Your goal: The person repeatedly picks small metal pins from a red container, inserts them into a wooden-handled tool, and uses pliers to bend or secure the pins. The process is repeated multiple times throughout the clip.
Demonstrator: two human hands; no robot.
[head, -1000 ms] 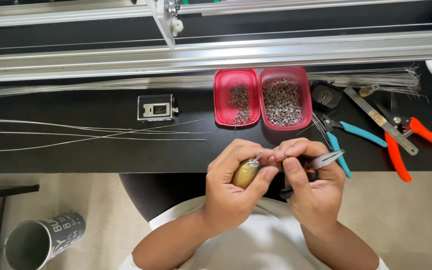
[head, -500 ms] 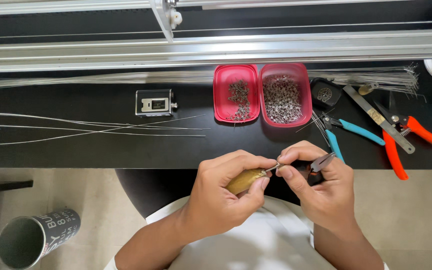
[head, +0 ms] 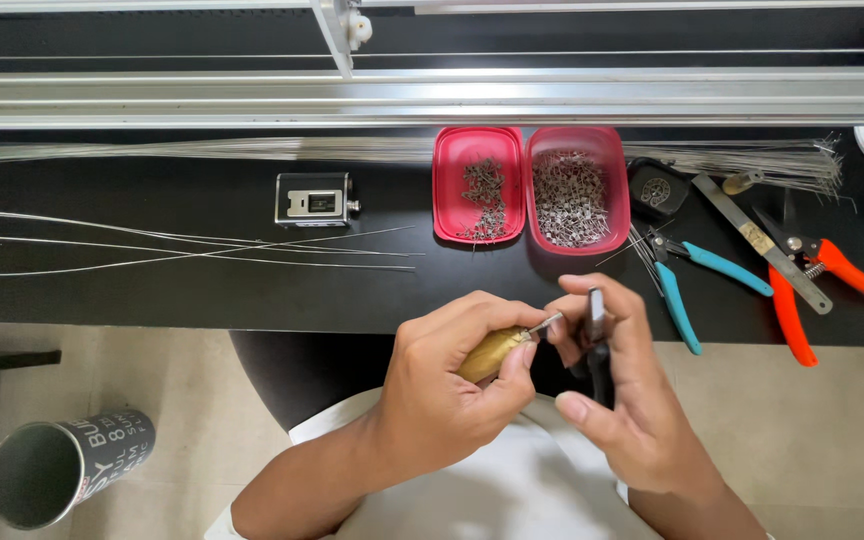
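My left hand [head: 447, 385] is closed around a small tool with a yellow-brown handle [head: 490, 353] and a thin metal tip pointing right. My right hand [head: 620, 395] holds a dark slim plier-like tool [head: 597, 345] upright, fingertips meeting the metal tip of the handled tool. Both hands hover just in front of the black table's [head: 252, 290] near edge, above my lap. Whatever small part sits between the fingertips is too small to make out.
Two pink trays [head: 530, 140] of small metal parts stand ahead. Long thin wires [head: 182, 250] lie at left beside a small metal box device [head: 315, 199]. Blue-handled pliers [head: 697, 275], orange-handled cutters [head: 812, 290], a metal bar tool at right. A dark can [head: 62, 465] stands on the floor.
The right hand has turned the dark tool from lying sideways to upright. Both hands shifted slightly right and lower, with fingertips still together at the tool tip.
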